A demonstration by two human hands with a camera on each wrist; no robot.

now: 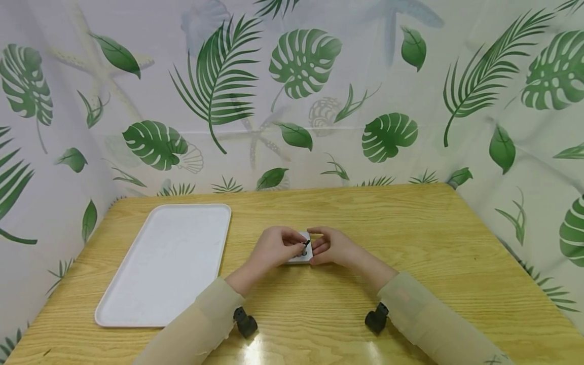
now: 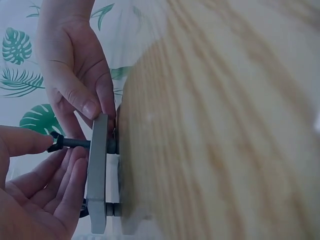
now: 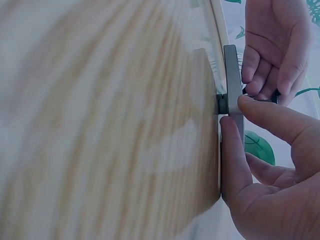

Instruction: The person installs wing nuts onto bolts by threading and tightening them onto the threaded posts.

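Leafy backdrop (image 1: 351, 61) behind wood table (image 1: 388, 218); left grip (image 1: 276, 247) pinching wing screw (image 2: 75, 143), right grip (image 1: 335, 247) pinching grey plate (image 2: 97, 175).

The flat block (image 2: 97, 180) is light grey, and it looks almost white from above. The screw (image 2: 75, 143) is very dark grey, with a black end. The tray (image 1: 169, 263) is all white. The table (image 1: 365, 213) is yellowy brown, with thin wavy wood lines. The wall (image 1: 342, 147) is white with big green leaves (image 1: 305, 61) all over it, some of them with white slits. It also has a pale blue starfish (image 1: 415, 11) and a light tan shell (image 1: 325, 116). The sleeves (image 1: 196, 324) are pale tan. The small cameras (image 1: 246, 324) on them are black.
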